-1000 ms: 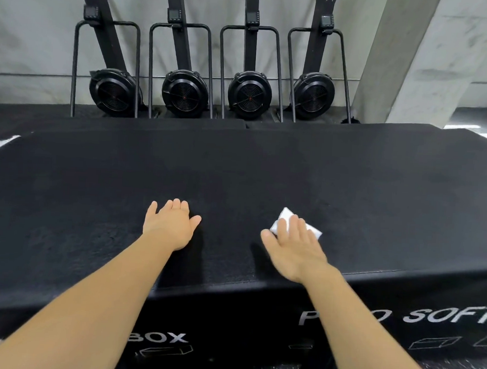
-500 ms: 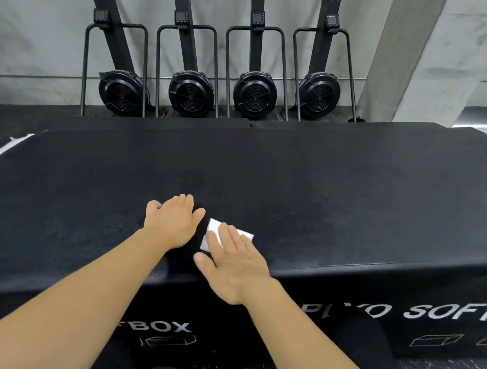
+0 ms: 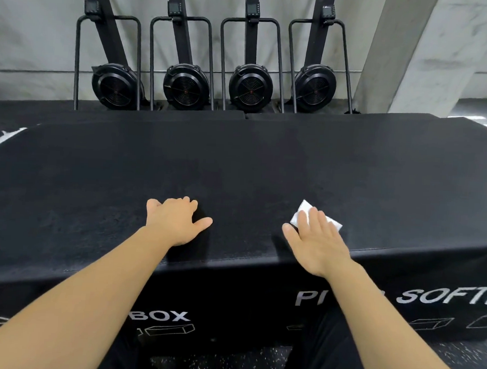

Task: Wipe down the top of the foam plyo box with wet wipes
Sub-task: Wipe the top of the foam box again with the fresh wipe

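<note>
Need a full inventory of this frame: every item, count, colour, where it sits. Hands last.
foam plyo box: 1, black, white lettering on its front, spans the centre
wet wipe: 1, white, on the box top near its front edge, right of centre
rear pads: 2, black, behind the box, butted end to end
fan machines: 4, black, upright in a row behind the pads
wall: 1, pale grey, background
pillar: 1, grey concrete, upper right
floor: 1, dark speckled, bottom edge
left hand: 1, palm down on the box top, left of the wipe, holds nothing
right hand: 1, flat, straight fingers pressing on the wipe
</note>
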### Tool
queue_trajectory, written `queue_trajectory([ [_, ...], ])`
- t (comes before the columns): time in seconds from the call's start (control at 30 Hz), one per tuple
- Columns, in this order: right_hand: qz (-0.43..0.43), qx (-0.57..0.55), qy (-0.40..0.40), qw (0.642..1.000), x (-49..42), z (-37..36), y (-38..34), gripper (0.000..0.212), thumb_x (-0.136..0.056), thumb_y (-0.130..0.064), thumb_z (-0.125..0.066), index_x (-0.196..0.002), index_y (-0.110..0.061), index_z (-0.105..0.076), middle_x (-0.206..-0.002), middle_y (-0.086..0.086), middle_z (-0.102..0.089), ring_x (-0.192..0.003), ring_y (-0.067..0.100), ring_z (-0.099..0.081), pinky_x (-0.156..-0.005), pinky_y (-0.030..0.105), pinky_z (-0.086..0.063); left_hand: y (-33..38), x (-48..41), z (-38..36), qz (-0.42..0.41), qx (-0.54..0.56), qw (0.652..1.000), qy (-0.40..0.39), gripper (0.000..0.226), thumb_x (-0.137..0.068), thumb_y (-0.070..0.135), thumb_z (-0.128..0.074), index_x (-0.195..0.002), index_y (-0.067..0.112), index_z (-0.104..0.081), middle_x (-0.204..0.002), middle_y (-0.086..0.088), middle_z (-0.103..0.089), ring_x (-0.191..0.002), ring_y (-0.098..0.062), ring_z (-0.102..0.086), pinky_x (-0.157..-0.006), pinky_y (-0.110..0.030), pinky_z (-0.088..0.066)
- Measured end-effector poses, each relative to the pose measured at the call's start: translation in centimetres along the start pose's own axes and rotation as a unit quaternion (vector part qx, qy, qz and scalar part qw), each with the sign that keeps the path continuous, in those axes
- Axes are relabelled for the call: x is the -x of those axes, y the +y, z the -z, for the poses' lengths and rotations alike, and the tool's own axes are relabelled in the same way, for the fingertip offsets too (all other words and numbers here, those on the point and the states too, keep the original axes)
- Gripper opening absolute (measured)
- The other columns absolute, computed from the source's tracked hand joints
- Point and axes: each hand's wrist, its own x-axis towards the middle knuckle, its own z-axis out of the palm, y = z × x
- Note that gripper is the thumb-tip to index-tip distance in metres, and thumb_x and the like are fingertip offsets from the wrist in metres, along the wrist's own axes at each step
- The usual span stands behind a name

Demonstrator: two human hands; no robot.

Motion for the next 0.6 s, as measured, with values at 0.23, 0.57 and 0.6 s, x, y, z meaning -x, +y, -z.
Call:
queue_trajectory([
  [0.23,0.076,-0.056,-0.027,0.995,2.4,-3.1,-7.6,0.076,-0.101,-0.059,-0.009,-0.158,-0.014,0.009,-0.163,0.008,0.022,-0.149,0.022,0.025,-0.122,0.04,0.011,0.0,-0.1,0.2,0.001,-0.001,1.0,-0.004,0.067,-0.092,0.071,-0.023,-0.137,0.028,-0.046,-0.142,0.007,-0.046,-0.121,-0.015,-0.05,-0.087,-0.036,-0.029],
  [0.57,0.2,-0.052,-0.057,0.977,2.8,-3.8,-10.5,0.066,-0.103,-0.055,-0.008,-0.158,-0.022,0.008,-0.164,-0.001,0.022,-0.148,0.011,0.027,-0.119,0.031,0.017,0.0,0.2,0.2,0.002,-0.003,1.0,-0.002,0.067,-0.092,0.07,-0.023,-0.142,0.029,-0.04,-0.145,0.008,-0.044,-0.124,-0.015,-0.049,-0.086,-0.036,-0.028],
  [0.6,0.205,-0.053,-0.048,0.976,2.8,-3.7,-9.6,0.065,-0.103,-0.054,-0.009,-0.159,-0.024,0.006,-0.164,-0.003,0.02,-0.148,0.01,0.025,-0.119,0.029,0.016,0.0,0.3,0.2,0.004,0.001,1.0,-0.006,0.067,-0.092,0.07,-0.022,-0.143,0.029,-0.039,-0.146,0.007,-0.042,-0.125,-0.015,-0.048,-0.088,-0.036,-0.027],
])
